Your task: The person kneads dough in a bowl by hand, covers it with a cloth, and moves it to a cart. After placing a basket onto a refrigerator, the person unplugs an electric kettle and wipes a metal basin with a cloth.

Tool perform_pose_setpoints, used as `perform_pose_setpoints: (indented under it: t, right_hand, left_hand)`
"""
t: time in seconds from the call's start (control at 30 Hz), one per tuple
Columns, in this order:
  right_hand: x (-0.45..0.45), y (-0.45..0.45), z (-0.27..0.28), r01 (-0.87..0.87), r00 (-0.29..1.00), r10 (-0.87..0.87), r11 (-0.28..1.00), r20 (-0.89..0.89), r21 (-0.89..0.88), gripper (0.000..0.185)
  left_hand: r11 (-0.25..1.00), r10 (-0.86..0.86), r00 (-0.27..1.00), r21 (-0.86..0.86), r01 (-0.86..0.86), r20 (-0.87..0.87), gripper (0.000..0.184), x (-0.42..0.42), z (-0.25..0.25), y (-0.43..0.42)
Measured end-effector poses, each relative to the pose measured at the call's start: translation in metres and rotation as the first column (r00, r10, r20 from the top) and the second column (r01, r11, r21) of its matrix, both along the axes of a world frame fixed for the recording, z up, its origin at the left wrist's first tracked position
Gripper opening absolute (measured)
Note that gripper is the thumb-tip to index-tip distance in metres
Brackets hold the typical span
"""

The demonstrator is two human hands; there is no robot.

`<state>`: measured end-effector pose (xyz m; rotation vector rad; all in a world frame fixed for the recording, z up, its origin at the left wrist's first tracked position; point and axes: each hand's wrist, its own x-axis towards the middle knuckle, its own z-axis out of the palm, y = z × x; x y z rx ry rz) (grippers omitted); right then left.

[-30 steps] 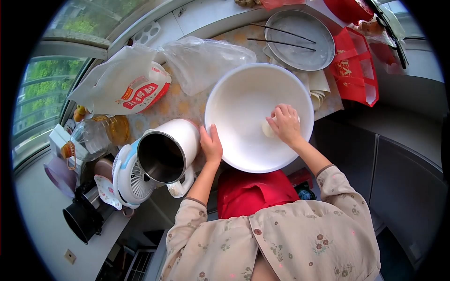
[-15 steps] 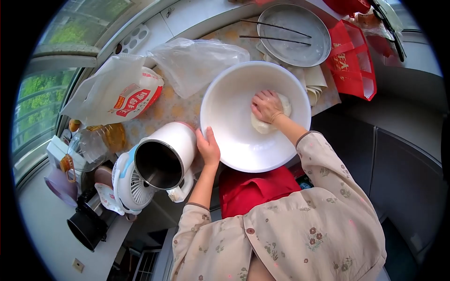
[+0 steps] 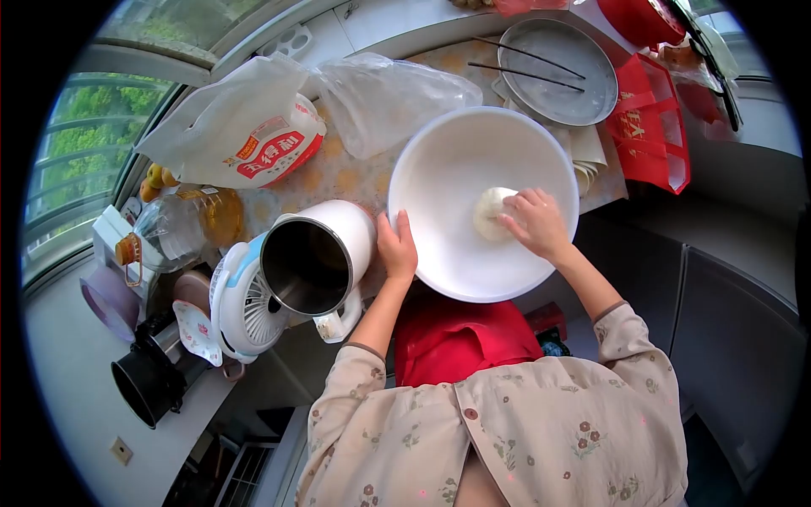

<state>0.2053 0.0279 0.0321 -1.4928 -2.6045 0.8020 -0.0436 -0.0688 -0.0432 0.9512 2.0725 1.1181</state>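
A large white bowl (image 3: 439, 245) sits at the table's front edge. Inside it, right of the middle, lies a pale lump of dough (image 3: 490, 215). My right hand (image 3: 537, 223) is at the dough's right side, fingers curled over its edge, part of the dough hidden beneath them. My left hand (image 3: 397, 245) grips the bowl's left rim, thumb up along the wall. Just left of that hand stands an open white kettle (image 3: 359, 237) with a dark inside.
Left are a white fan (image 3: 253, 304), an oil bottle (image 3: 190, 224) and a flour bag (image 3: 245, 135). Behind the bowl lies a clear plastic bag (image 3: 389, 101). A metal pan (image 3: 557, 72) with chopsticks and a red bag (image 3: 646, 127) are at back right.
Over the last half second my right hand has drawn back to the right from pressing on the dough, which now looks more bunched up. My left hand stays on the rim. The view has shifted slightly.
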Motion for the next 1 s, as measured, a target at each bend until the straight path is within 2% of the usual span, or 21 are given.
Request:
perform_pose_setpoints:
  t: [0.03,0.1,0.13,0.2,0.23,0.37,0.4,0.43,0.5,0.63,0.67,0.73,0.77,0.83,0.87,0.93,0.97,1.0]
  right_hand:
    - [0.003,-0.006,-0.003,0.005,1.0,-0.005,1.0,0.002,0.004,0.034]
    - [0.008,-0.012,-0.026,0.024,0.981,0.044,0.938,-0.189,0.345,0.034]
    - [0.0,-0.013,-0.037,0.017,0.98,0.053,0.938,-0.192,0.347,0.034]
    - [-0.026,-0.019,-0.057,0.378,0.871,-0.327,0.923,-0.368,0.073,0.033]
    - [-0.033,-0.023,-0.06,0.376,0.869,-0.329,0.925,-0.369,0.062,0.033]
    - [-0.067,-0.062,-0.06,0.026,0.985,0.014,0.973,-0.174,0.229,0.032]
    - [-0.077,-0.069,-0.074,-0.014,0.985,0.076,0.93,-0.154,0.368,0.029]
    - [-0.083,-0.063,-0.081,-0.017,0.985,0.076,0.933,-0.153,0.359,0.029]
    - [-0.093,-0.036,-0.101,-0.144,0.971,0.217,0.864,-0.098,0.482,0.024]
    - [-0.107,0.005,-0.101,-0.274,0.933,0.343,0.87,-0.104,0.409,0.023]
    - [-0.109,0.009,-0.101,-0.281,0.931,0.351,0.867,-0.103,0.411,0.023]
    - [-0.113,0.017,-0.096,-0.316,0.935,0.347,0.905,-0.067,0.285,0.029]
    - [-0.114,0.016,-0.092,-0.325,0.93,0.36,0.897,-0.07,0.299,0.029]
    - [-0.118,0.015,-0.076,-0.123,0.959,0.184,0.955,-0.216,0.271,0.038]
    - [-0.11,0.019,-0.067,-0.127,0.956,0.192,0.952,-0.221,0.277,0.038]
    - [-0.085,0.032,-0.037,0.0,0.935,0.08,0.974,-0.346,0.225,0.042]
    - [-0.073,0.041,-0.046,0.002,0.932,0.081,0.974,-0.354,0.228,0.042]
    - [-0.061,0.054,-0.064,0.105,0.909,-0.131,0.991,-0.396,-0.088,0.042]
  left_hand:
    - [1.0,-0.005,1.0,0.004,0.005,0.002,0.033,0.0,0.0,-0.001]
    - [1.0,0.018,0.998,0.022,-0.019,0.055,0.035,0.001,0.0,0.0]
    - [0.999,0.026,0.998,0.023,-0.027,0.052,0.035,0.001,0.001,0.002]
    - [1.0,0.012,0.998,0.018,-0.013,0.063,0.034,0.001,0.004,0.0]
    - [0.999,0.017,0.997,0.041,-0.02,0.074,0.033,0.002,0.005,0.0]
    - [1.0,0.018,0.996,0.017,-0.02,0.086,0.032,0.001,0.009,0.003]
    - [1.0,0.023,0.996,0.009,-0.024,0.09,0.031,0.002,0.009,0.002]
    - [1.0,0.026,0.995,-0.001,-0.026,0.092,0.031,0.001,0.006,0.002]
    - [0.999,0.025,0.995,0.023,-0.027,0.099,0.031,0.0,-0.001,0.0]
    - [0.998,0.038,0.995,0.053,-0.043,0.096,0.032,0.001,0.0,0.002]
    - [0.999,0.029,0.996,0.039,-0.033,0.089,0.032,0.001,0.001,0.0]
    - [0.999,0.026,0.997,0.043,-0.029,0.073,0.033,0.0,0.0,0.0]
    - [0.998,0.038,0.997,0.056,-0.041,0.065,0.033,0.001,0.001,-0.001]
    - [0.998,0.025,0.995,0.058,-0.03,0.095,0.033,0.0,0.004,0.001]
    - [0.997,0.031,0.996,0.063,-0.036,0.089,0.033,0.002,0.005,0.0]
    - [0.998,0.024,0.998,0.049,-0.028,0.066,0.032,0.002,0.01,0.002]
    - [0.998,0.025,0.998,0.052,-0.028,0.058,0.032,0.001,0.01,0.002]
    - [0.999,0.023,0.998,0.036,-0.025,0.05,0.032,0.001,0.009,0.001]
